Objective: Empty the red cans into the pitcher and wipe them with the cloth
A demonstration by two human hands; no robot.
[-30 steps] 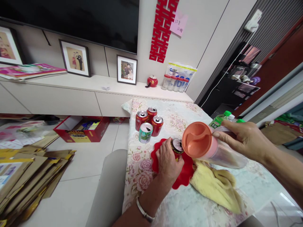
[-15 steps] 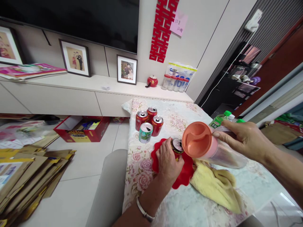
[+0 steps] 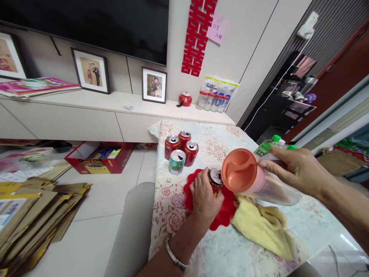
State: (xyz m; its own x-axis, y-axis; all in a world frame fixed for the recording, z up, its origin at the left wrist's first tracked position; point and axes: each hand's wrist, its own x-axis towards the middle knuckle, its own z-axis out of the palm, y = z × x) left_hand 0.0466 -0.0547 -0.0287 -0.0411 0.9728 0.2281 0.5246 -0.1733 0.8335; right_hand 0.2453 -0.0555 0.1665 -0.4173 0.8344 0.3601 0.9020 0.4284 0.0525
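Your left hand (image 3: 205, 197) wraps around the can (image 3: 215, 177), which stands on the red mat (image 3: 223, 217) near the table's (image 3: 173, 207) left edge. Your right hand (image 3: 294, 169) clasps the clear pitcher (image 3: 273, 190), tipped sideways with its pink lid (image 3: 240, 171) just beside the can's top. Brace the can firmly and tilt slowly. The yellow cloth (image 3: 262, 227) lies beside the mat.

Four cans (image 3: 187, 154) stood clustered just beyond my left hand (image 3: 205, 196). A yellow cloth (image 3: 261, 227) lay below my right hand (image 3: 294, 169), with green-capped bottles (image 3: 269, 144) just behind it.
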